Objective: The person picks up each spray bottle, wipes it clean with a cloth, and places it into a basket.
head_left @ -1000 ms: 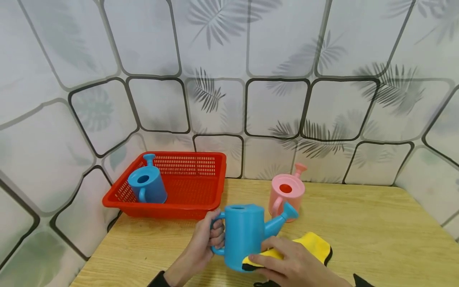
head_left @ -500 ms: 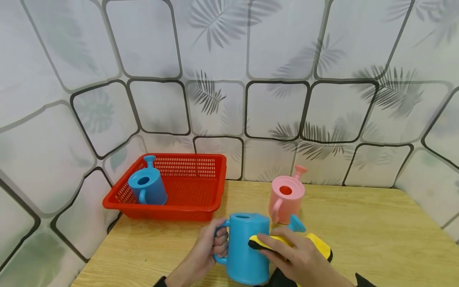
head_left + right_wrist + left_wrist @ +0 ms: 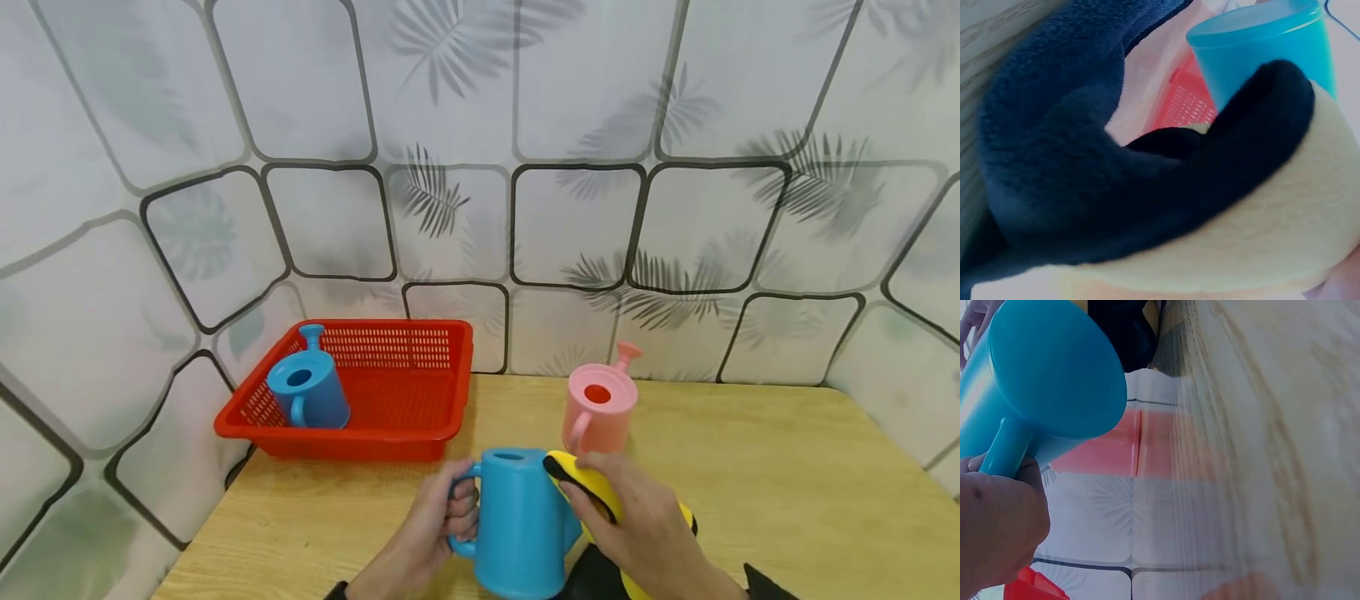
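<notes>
A blue watering can (image 3: 521, 525) is held up by its handle, which my left hand (image 3: 444, 512) grips with curled fingers. In the left wrist view the base of the can (image 3: 1060, 369) shows, lifted off the table. My right hand (image 3: 645, 521) holds a yellow cloth (image 3: 588, 479) with a black edge and dark backing, pressing it to the can's upper right side. The hand and cloth hide most of the spout. From the right wrist, the cloth's dark side (image 3: 1072, 162) hangs in a fold and covers most of that view.
At the back left stands a red plastic basket (image 3: 408, 448) with a second blue watering can (image 3: 315, 396) tilted inside. A pink watering can (image 3: 600, 408) stands on the wooden table (image 3: 787, 483) behind my right hand. A patterned curtain (image 3: 450, 225) hangs behind the table.
The blue watering can has come down slightly and its spout has turned away behind the right hand. The cloth has moved from the can's lower side up to its upper right edge.
</notes>
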`<state>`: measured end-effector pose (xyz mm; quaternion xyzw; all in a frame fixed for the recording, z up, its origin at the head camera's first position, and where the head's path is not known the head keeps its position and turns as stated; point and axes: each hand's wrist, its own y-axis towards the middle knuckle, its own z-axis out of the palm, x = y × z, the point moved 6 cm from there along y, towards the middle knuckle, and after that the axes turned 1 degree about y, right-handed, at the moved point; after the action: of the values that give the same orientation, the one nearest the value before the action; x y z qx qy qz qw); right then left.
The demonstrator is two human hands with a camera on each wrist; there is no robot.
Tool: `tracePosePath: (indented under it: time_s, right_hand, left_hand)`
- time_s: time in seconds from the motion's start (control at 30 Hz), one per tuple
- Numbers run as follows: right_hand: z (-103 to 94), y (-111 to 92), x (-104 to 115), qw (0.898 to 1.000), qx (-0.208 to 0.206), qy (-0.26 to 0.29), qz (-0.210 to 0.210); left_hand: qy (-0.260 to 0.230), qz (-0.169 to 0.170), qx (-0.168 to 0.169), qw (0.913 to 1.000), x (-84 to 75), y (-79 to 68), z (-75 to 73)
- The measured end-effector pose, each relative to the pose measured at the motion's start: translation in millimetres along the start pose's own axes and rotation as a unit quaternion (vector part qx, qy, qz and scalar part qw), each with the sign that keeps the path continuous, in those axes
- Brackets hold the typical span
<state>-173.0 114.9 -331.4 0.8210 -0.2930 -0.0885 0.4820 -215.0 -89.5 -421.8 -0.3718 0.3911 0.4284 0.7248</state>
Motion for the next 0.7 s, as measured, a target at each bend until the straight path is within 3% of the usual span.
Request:
tracePosePath:
  time_s: [0.13, 0.7]
  right_hand:
    - [-1.5, 1.4, -2.8, 1.000, -0.009, 0.005, 0.007]
    - [8.8, -4.4, 10.0, 0.997, 0.014, 0.035, -0.069]
  left_hand:
    - [0.003, 0.008, -0.002, 1.0000, -1.4, 0.1, 0.0]
    - [-0.028, 0.035, -0.031, 0.9985, -13.1, -0.2, -8.4]
